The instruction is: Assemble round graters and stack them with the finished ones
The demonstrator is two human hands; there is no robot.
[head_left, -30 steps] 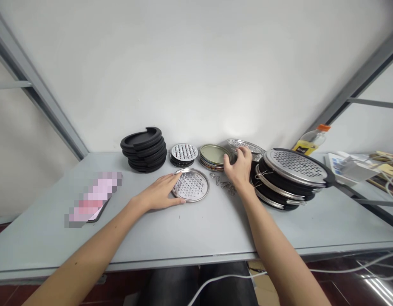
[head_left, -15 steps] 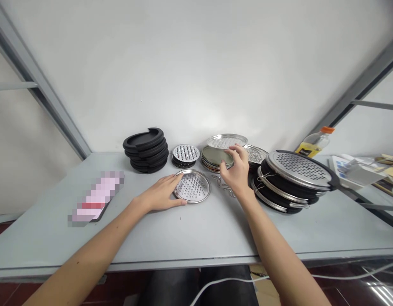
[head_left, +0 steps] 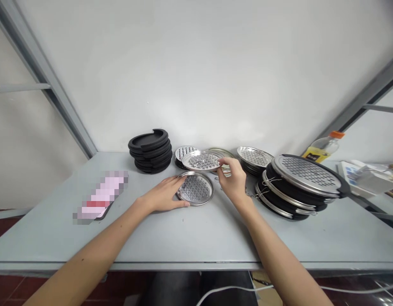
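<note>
With the right hand (head_left: 232,178), pinches the right rim of the upper grater disc (head_left: 202,160) between thumb and fingertips, apparently clear of the desk (head_left: 183,242), in front of the small grater stack (head_left: 183,149) and the plate stack (head_left: 224,151). With the left hand (head_left: 166,193), open and palm down, touches the left rim of the lower grater disc (head_left: 199,190), flat on the desk.
</note>
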